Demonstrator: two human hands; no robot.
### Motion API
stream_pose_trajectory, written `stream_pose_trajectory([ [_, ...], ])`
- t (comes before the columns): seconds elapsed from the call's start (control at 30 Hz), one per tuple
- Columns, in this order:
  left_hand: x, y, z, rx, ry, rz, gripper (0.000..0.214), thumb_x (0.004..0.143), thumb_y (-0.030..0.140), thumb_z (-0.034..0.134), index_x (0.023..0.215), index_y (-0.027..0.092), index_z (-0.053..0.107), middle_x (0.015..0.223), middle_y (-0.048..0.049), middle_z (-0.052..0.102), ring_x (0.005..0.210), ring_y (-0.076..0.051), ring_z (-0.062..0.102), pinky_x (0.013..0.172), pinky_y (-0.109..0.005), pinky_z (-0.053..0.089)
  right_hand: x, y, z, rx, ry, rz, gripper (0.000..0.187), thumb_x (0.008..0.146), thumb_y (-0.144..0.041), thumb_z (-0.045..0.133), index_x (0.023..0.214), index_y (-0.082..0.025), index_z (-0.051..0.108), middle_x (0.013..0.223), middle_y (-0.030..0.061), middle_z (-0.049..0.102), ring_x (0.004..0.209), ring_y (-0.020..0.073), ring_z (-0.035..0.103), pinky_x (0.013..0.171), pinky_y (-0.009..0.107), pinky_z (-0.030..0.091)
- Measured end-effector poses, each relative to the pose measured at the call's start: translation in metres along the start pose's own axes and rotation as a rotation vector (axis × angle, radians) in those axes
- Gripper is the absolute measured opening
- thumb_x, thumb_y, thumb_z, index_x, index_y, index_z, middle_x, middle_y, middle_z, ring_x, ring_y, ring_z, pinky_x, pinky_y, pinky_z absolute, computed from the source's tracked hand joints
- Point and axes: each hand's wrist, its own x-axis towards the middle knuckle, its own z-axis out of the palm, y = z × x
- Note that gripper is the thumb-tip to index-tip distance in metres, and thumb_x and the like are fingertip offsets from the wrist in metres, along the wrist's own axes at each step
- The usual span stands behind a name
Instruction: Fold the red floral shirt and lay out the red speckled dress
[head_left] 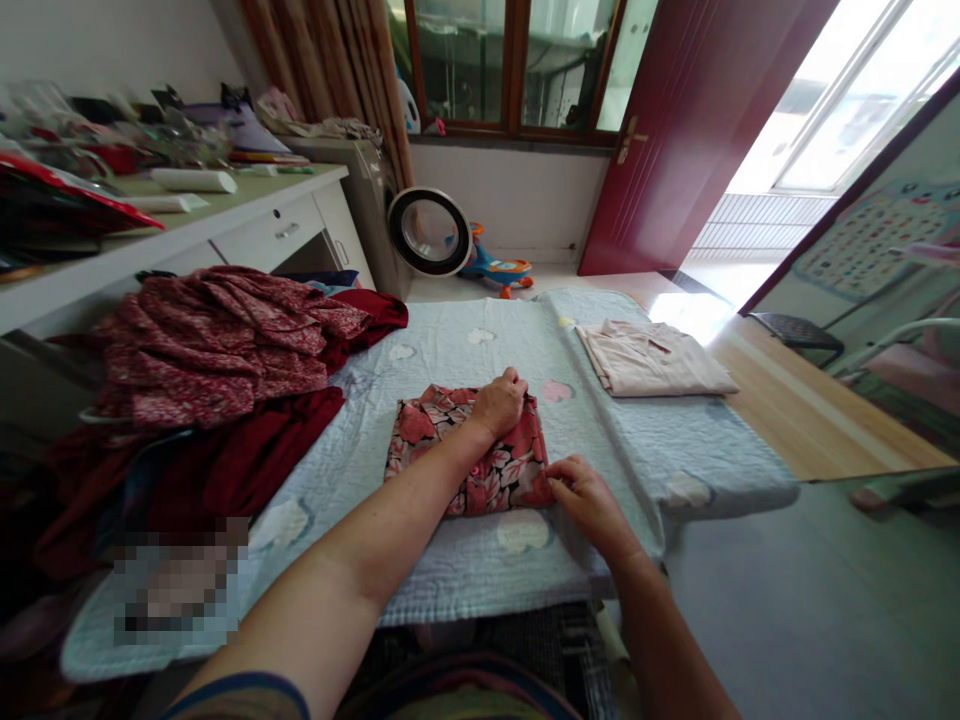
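Note:
A folded floral shirt (pixel 424 425), red and pink with dark leaf shapes, lies flat on the pale blue quilted cover (pixel 450 340). My left hand (pixel 501 402) reaches across it, fingers closed at its far right corner; the fingertips are partly hidden. At the near right corner, my right hand (pixel 589 500) pinches the shirt's edge between thumb and fingers. My left forearm hides part of the shirt. A folded beige shirt (pixel 652 360) rests farther right on the cover.
Heaped clothes (pixel 225 350), patterned red and dark red, crowd the left side. Behind them is a cluttered white desk (pixel 262 225). A front-loading washer's open round door (pixel 430 232) and a blue-orange ride-on toy (pixel 499 270) stand beyond, with a red door (pixel 675 130) at right.

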Motion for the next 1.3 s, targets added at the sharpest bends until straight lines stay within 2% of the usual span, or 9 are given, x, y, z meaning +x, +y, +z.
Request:
stream_pose_trajectory([
  [0.17, -0.002, -0.001, 0.003, -0.007, 0.019, -0.009, 0.037, 0.095, 0.028, 0.048, 0.131, 0.020, 0.051, 0.128, -0.0111, 0.051, 0.109, -0.022, 0.056, 0.093, -0.035, 0.046, -0.002, -0.012, -0.003, -0.103, 0.037, -0.014, 0.026, 0.085, -0.032, 0.051, 0.074, -0.021, 0.072, 0.078, 0.0038, 0.066, 0.079, 0.0186, 0.059, 0.076, 0.030, 0.044],
  [0.3, 0.007, -0.012, -0.006, -0.001, -0.035, 0.030, 0.037, 0.091, 0.026, 0.049, 0.126, 0.024, 0.058, 0.139, -0.0071, 0.050, 0.120, -0.026, 0.049, 0.100, -0.041, 0.041, -0.002, -0.014, 0.006, -0.110, 0.092, 0.061, 0.016, 0.076, -0.036, 0.062, 0.073, -0.021, 0.066, 0.069, 0.0009, 0.064, 0.067, 0.0173, 0.057, 0.062, 0.027, 0.042],
  [0.43, 0.019, -0.022, -0.007, -0.009, -0.176, 0.070, 0.032, 0.084, 0.022, 0.052, 0.112, 0.025, 0.067, 0.121, -0.0066, 0.063, 0.113, -0.027, 0.054, 0.098, -0.044, 0.042, 0.000, -0.010, 0.015, 0.022, 0.096, 0.081, 0.011, 0.077, -0.029, 0.055, 0.069, -0.023, 0.060, 0.063, -0.0014, 0.061, 0.062, 0.0165, 0.058, 0.059, 0.026, 0.045],
  [0.53, 0.024, -0.023, -0.006, -0.020, -0.190, 0.077, 0.028, 0.080, 0.020, 0.057, 0.103, 0.023, 0.070, 0.106, -0.0068, 0.064, 0.104, -0.024, 0.058, 0.094, -0.039, 0.045, 0.001, -0.008, 0.018, 0.132, 0.078, 0.094, 0.012, 0.078, -0.027, 0.052, 0.068, -0.023, 0.057, 0.063, -0.0016, 0.062, 0.061, 0.0164, 0.060, 0.060, 0.026, 0.047],
  [0.73, 0.027, -0.023, -0.014, -0.077, -0.152, 0.103, 0.026, 0.080, 0.015, 0.056, 0.103, 0.018, 0.069, 0.113, -0.0070, 0.055, 0.093, -0.016, 0.061, 0.084, -0.025, 0.048, -0.001, -0.008, 0.019, 0.268, 0.084, 0.117, 0.008, 0.077, -0.029, 0.054, 0.071, -0.023, 0.054, 0.064, -0.0020, 0.062, 0.061, 0.0162, 0.060, 0.059, 0.027, 0.051],
  [0.83, 0.025, -0.021, -0.016, -0.036, -0.093, 0.101, 0.024, 0.081, 0.017, 0.057, 0.102, 0.019, 0.067, 0.116, -0.0071, 0.055, 0.098, -0.019, 0.059, 0.088, -0.030, 0.047, -0.002, -0.005, 0.021, 0.315, 0.110, 0.132, 0.007, 0.074, -0.027, 0.055, 0.080, -0.024, 0.054, 0.065, -0.0033, 0.062, 0.060, 0.0157, 0.059, 0.058, 0.027, 0.051],
  [1.0, 0.015, -0.013, -0.012, 0.121, 0.015, 0.045, 0.030, 0.082, 0.025, 0.065, 0.111, 0.021, 0.063, 0.122, -0.0103, 0.056, 0.116, -0.029, 0.050, 0.105, -0.049, 0.032, -0.004, -0.005, 0.019, 0.283, 0.081, 0.148, 0.025, 0.073, -0.024, 0.055, 0.099, -0.023, 0.056, 0.067, -0.0046, 0.061, 0.061, 0.0148, 0.060, 0.059, 0.026, 0.049],
  [1.1, 0.013, -0.014, -0.010, 0.081, 0.071, 0.084, 0.039, 0.083, 0.032, 0.066, 0.120, 0.023, 0.059, 0.136, -0.0096, 0.051, 0.125, -0.030, 0.043, 0.108, -0.048, 0.029, -0.005, -0.008, 0.018, 0.227, 0.093, 0.135, 0.025, 0.075, -0.025, 0.056, 0.100, -0.022, 0.058, 0.075, -0.0028, 0.062, 0.062, 0.0139, 0.060, 0.059, 0.025, 0.049],
  [1.3, 0.015, -0.026, 0.006, 0.064, -0.050, 0.095, 0.026, 0.096, 0.036, 0.047, 0.112, 0.024, 0.064, 0.131, -0.0064, 0.059, 0.125, -0.027, 0.046, 0.105, -0.045, 0.033, -0.008, -0.011, 0.022, 0.216, 0.114, 0.132, 0.034, 0.077, -0.028, 0.056, 0.110, -0.023, 0.054, 0.074, -0.0046, 0.059, 0.060, 0.0139, 0.058, 0.057, 0.025, 0.048],
])
